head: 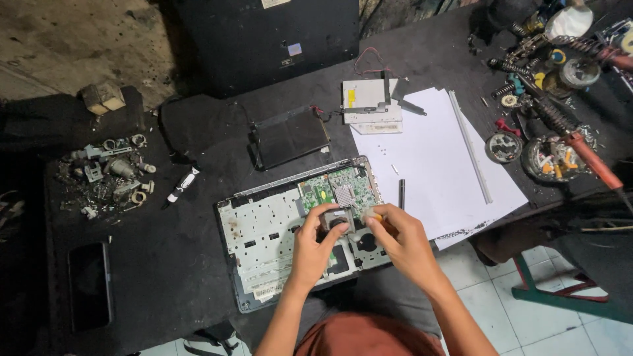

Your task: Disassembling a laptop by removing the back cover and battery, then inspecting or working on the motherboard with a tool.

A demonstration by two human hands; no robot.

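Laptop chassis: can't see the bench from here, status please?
Left hand steadies fan in opened laptop chassis. Right hand holds yellow-handled screwdriver at fan. Nothing blocking.

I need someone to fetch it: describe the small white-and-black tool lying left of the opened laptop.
Start at the opened laptop base on the dark table. Just beyond its upper-left corner lies a short pen-like tool, angled. Unlike the grey scrap-parts pile farther left, it lies alone, white with black ends.
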